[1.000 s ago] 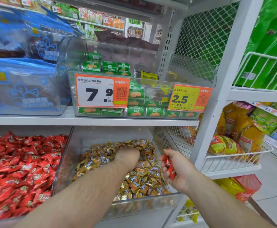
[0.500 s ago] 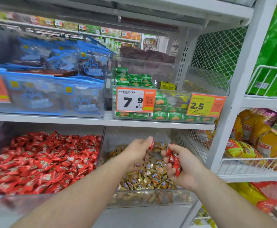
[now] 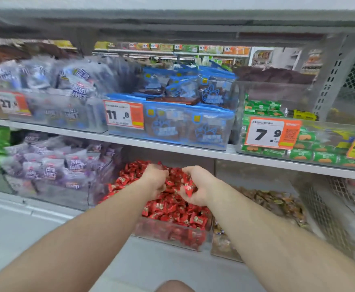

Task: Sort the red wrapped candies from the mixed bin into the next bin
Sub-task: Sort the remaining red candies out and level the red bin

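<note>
Blur softens the whole head view. The clear bin of red wrapped candies sits on the lower shelf at centre. Both my hands hover over its pile. My right hand grips a bunch of red candies in curled fingers, palm turned left. My left hand is just left of it, fingers curled downward and closed on a red candy at their tips, close above the pile. The mixed bin of gold and brown candies stands next to the red bin on the right.
A bin of purple-white packets is left of the red bin. The shelf above carries bins of blue bags and green biscuit packs with orange price tags. A white mesh basket is at right.
The view has swung left, from the mixed bin to the red bin. Both hands moved from the mixed bin to above the red candies, still carrying red candies.
</note>
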`<state>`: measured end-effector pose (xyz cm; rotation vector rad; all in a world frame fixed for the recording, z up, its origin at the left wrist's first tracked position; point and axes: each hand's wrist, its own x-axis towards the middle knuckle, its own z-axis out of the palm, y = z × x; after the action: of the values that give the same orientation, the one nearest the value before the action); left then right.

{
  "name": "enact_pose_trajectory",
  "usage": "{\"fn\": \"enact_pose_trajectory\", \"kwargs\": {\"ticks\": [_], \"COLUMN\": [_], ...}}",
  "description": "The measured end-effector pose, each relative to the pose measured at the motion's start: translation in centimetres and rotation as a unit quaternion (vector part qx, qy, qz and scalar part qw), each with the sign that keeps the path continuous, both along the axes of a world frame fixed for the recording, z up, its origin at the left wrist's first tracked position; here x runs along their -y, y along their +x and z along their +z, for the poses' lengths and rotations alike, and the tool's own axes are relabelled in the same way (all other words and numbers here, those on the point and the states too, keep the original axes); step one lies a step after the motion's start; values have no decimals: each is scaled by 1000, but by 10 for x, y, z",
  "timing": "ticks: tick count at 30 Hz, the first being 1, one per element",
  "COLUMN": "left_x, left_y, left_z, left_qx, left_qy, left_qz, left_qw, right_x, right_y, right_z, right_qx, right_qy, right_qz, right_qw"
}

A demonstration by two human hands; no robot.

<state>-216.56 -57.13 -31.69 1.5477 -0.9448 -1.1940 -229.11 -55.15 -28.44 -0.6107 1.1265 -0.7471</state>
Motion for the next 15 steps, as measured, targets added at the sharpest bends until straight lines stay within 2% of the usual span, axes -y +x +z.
{"fn": "enact_pose_trajectory", "kwargs": {"ticks": [2,4,5,6,7,10,11,13,15], "left_x": [8,16,19,19,17,6,4,4,12], "left_y": [13,32,37,38,34,-5,-18,-31,-27], "left_z": [-7,-18,-25,-29,-33,-47,-55,-64,-67], "left_qx": [194,424,510,557,578,565,567,591,634], "left_qy": [-43,-39,-37,-31,-23,-32,-52,-85,-93], "left_qz": [-40,-111,-122,-130,-143,-235,-281,-378,-394], "left_qw": [979,898,851,820,803,791,772,707,658], "right_x": [3,6,6,5,2,-13,-20,-31,-42], "right_y": [4,-4,-10,-16,-20,-31,-34,-43,-56], "right_z": [-1,-4,-6,-7,-9,-12,-12,-15,-17], "right_qx": [-8,-34,-44,-43,-44,-45,-34,-21,-42], "right_qy": [-12,-17,-23,-30,-40,-79,-89,-105,-114], "right_qz": [-7,-10,-9,-7,-11,-26,-24,-25,-38], "right_qw": [1000,999,999,999,998,996,995,994,992]}}
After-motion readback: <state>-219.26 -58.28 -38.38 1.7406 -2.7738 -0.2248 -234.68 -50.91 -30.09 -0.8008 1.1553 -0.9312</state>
